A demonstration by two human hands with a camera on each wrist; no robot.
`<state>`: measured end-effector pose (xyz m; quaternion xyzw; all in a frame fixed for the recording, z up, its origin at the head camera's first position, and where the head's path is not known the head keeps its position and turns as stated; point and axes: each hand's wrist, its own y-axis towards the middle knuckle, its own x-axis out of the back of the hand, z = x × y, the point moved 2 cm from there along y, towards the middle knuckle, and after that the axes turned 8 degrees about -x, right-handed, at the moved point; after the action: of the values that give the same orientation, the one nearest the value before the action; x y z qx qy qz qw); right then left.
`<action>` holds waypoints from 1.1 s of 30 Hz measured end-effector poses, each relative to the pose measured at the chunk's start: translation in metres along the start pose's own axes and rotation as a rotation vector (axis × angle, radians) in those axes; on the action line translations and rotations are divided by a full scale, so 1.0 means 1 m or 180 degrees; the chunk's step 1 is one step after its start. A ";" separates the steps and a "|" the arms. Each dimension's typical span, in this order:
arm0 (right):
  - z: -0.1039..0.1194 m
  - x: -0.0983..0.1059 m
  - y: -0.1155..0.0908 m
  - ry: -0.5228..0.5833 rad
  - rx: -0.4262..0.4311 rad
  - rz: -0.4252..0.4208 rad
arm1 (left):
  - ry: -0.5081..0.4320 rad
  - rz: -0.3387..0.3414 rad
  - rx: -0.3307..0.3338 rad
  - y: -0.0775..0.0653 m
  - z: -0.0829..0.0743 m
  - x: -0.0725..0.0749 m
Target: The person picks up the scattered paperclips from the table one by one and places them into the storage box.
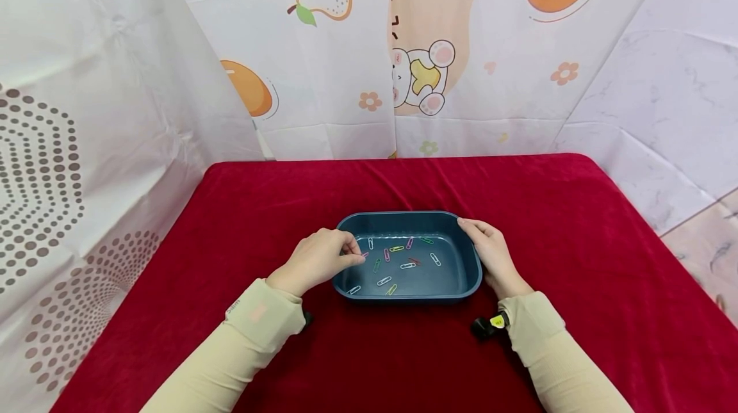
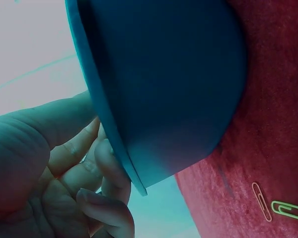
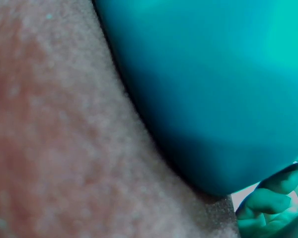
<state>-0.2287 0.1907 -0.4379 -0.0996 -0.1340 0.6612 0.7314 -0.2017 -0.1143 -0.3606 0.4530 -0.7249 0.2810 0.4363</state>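
A dark blue tray (image 1: 406, 296) stands on red cloth, with several coloured paper clips such as a white clip (image 1: 435, 259) and a yellow clip (image 1: 391, 289) spread over its bottom. My left hand (image 1: 323, 258) reaches over the left rim, thumb and forefinger pinching a pink paper clip (image 1: 364, 255). In the left wrist view the tray wall (image 2: 169, 89) hides those fingertips. My right hand (image 1: 490, 250) holds the tray's right rim near the far corner, thumb on top. Only its curled fingers (image 3: 268, 203) show past the tray in the right wrist view.
On the cloth outside the tray, an orange-looking paper clip (image 2: 261, 202) and a yellow-green paper clip (image 2: 288, 209) lie side by side, out of sight in the head view. Printed curtains (image 1: 334, 80) hang behind the table (image 1: 277, 189).
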 end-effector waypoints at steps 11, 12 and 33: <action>0.000 0.000 0.001 -0.0014 -0.0003 -0.0022 | -0.0012 0.0000 -0.0004 0.000 -0.001 -0.002; 0.000 0.000 0.001 -0.0013 -0.0003 -0.0021 | -0.0011 -0.0001 -0.0004 0.000 -0.001 -0.002; 0.000 0.001 -0.001 -0.0017 -0.0033 -0.0024 | -0.0199 -0.0103 0.0001 -0.008 0.006 0.018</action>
<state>-0.2283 0.1913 -0.4373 -0.1012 -0.1397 0.6580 0.7330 -0.2008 -0.1295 -0.3477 0.4733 -0.7307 0.2597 0.4178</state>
